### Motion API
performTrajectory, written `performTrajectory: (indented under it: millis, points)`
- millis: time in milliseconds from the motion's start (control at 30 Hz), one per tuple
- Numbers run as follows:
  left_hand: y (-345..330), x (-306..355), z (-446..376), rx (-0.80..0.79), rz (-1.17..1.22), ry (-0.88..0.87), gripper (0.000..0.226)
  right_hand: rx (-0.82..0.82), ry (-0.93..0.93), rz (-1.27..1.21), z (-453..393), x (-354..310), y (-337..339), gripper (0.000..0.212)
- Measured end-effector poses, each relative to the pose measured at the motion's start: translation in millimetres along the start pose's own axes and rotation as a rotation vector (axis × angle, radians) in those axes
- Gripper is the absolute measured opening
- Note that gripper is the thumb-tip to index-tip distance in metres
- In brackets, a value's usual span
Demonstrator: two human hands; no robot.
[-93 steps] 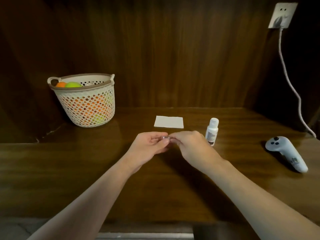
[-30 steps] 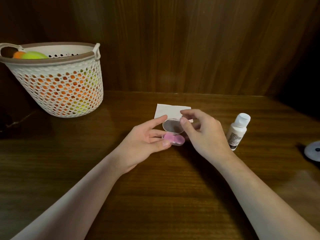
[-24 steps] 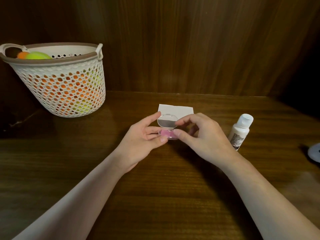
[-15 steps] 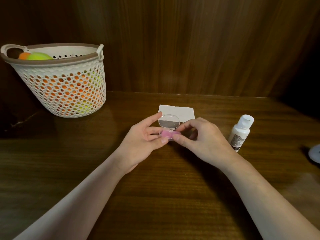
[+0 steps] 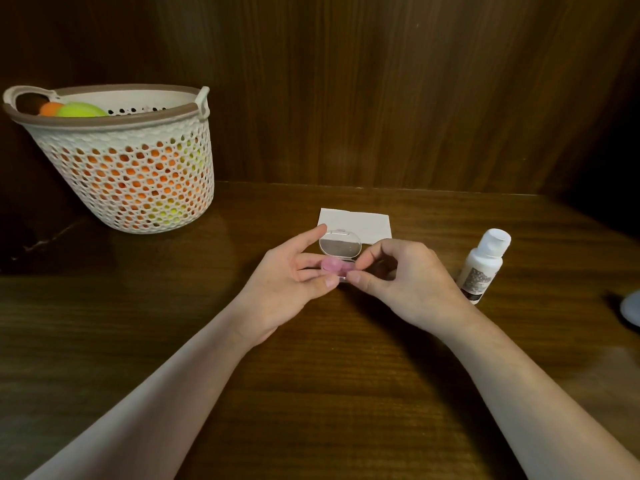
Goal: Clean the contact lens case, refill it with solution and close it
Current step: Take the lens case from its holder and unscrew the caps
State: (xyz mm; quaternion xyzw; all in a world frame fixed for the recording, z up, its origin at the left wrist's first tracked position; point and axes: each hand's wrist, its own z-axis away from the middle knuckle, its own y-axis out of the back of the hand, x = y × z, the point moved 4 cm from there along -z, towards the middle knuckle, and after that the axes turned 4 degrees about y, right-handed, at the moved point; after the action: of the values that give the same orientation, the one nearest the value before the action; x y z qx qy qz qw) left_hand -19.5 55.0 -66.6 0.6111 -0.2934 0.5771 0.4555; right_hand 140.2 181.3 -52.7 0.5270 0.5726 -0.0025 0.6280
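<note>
- Contact lens case (image 5: 337, 266): small, with pink wells below and a clear oval lid (image 5: 340, 244) hinged open and standing upright behind them. It was held between both hands just above the wooden table (image 5: 346, 393), in front of the tissue.
- Left hand (image 5: 291, 278): gripped the case from its left side, the thumb tip against the front edge and the middle fingers curled beneath. The index finger (image 5: 311, 237) was stretched out, its tip next to the left edge of the lid; whether it touched could not be told.
- Right hand (image 5: 401, 278): pinched the right end of the case between thumb and index finger, with the remaining fingers folded narrowly into the palm.
- Solution bottle (image 5: 483, 266): white, with a white cap and a dark printed label low on its body. It stood on the table, appearing tilted slightly, just to the right of the right hand and apart from it.
- Tissue (image 5: 356, 221): white, rectangular, lying flat on the table behind the case, its near edge partly covered by the open lid.
- Basket (image 5: 131, 181): cream perforated plastic with a brown rim and two handles, standing at the far left of the table, well apart from the hands. It held orange and yellow-green balls (image 5: 81, 109).
- Grey rounded object (image 5: 632, 311): cut off by the right edge of the view; its kind could not be told.
- Wall (image 5: 381, 91): dark wood panelling behind the table.
</note>
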Motion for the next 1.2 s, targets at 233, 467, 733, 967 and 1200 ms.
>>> performTrajectory:
  millis: [233,467,733,967,1200]
  points:
    - [0.1,-2.2,-0.7,-0.004,0.019,0.003,0.086,0.075,0.096,-0.041,1.3,-7.4,-0.9,0.023]
    - [5.1,-0.9,-1.4,0.094,0.055,0.003,0.085,0.281,-0.129,-0.103,-6.5,17.7,25.7,0.011]
    - [4.8,1.5,-0.7,0.056,0.081,-0.012,0.090,0.093,-0.299,0.050,-12.2,38.3,10.3,0.014]
    - [3.9,-0.1,-1.3,0.052,0.076,-0.032,0.080,0.183,-0.169,0.166,-5.2,26.0,10.0,0.009]
    - [2.1,-1.1,-1.0,-0.008,0.140,-0.062,0.058,0.079,0.314,0.039,5.2,-8.0,1.9,0.062]
